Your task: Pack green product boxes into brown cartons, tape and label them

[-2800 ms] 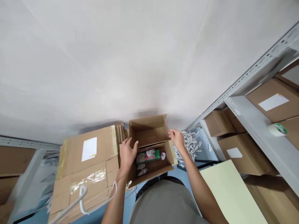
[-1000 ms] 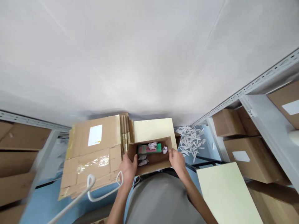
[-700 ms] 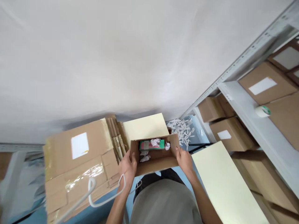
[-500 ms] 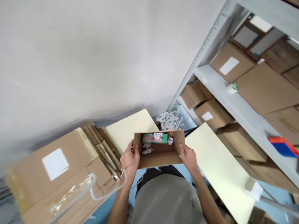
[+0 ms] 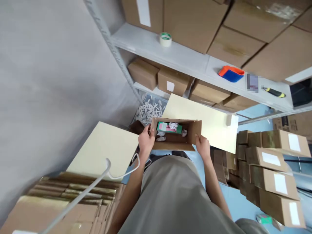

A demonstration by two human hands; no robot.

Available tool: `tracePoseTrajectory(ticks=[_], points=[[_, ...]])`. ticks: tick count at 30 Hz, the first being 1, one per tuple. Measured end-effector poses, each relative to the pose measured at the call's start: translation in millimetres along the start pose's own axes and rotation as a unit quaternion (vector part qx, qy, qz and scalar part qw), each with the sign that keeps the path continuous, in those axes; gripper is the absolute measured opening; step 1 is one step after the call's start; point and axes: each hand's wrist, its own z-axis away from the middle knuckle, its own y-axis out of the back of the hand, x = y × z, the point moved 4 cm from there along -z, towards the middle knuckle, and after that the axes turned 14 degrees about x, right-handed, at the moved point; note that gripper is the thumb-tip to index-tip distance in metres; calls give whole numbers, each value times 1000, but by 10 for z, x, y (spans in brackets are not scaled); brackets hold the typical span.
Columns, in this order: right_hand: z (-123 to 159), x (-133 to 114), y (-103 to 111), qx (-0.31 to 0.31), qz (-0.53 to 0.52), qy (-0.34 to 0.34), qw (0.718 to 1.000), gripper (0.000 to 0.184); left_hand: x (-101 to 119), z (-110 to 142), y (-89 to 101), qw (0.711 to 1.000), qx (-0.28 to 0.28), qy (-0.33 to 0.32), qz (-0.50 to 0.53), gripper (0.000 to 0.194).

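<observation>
An open cardboard box (image 5: 174, 145) is held up in front of my body, its top facing me. My left hand (image 5: 146, 140) grips its left end, fingers on the outside wall and thumb at the rim. On the opposite end, my right hand (image 5: 202, 147) clasps the right wall the same way. Inside the box lies a green and pink package (image 5: 168, 128) along the far wall. Crumpled white paper (image 5: 173, 126) rests on the package, with more paper wads (image 5: 161, 138) on the box floor.
Cream boards (image 5: 103, 149) lie to the left and ahead. Beyond stands a metal shelf (image 5: 187, 63) with cartons, a tape roll (image 5: 165, 39), an orange and blue object (image 5: 231, 73) and a yellow-black cutter (image 5: 274, 92). Flattened cartons (image 5: 56, 211) are at lower left; stacked boxes (image 5: 275, 178) rise at right.
My view has turned to the right, bringing the shelf ahead and the stacked boxes into sight. Both hands still hold the box, its contents looking much the same.
</observation>
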Motion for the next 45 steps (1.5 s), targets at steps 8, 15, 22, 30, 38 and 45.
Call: tracePoseTrajectory(ticks=[8,15,22,30,38,45], points=[[-697,1078,430,28,-26,-85,996,38,1123,38,-1198,995,-69,-65,-36,44],[-1130,1640,643,25,4,-112,993,38,1552,153,-1843,990,-119,-79,-13,41],[-1336,1747,640,-9,31,-103,994,36,1585,132,-2086,992,-120,-38,23,39],[-1497,1775,531,-28,4,-108,994,38,1639,-51,-2182,993,-106,-46,5,42],[-1564,1650,316,-39,-13,-92,995,40,1628,-208,-2086,997,-61,-42,-9,44],[-1711,1596,273,-36,-6,-105,994,40,1599,-311,-2137,997,-73,-32,-1,43]])
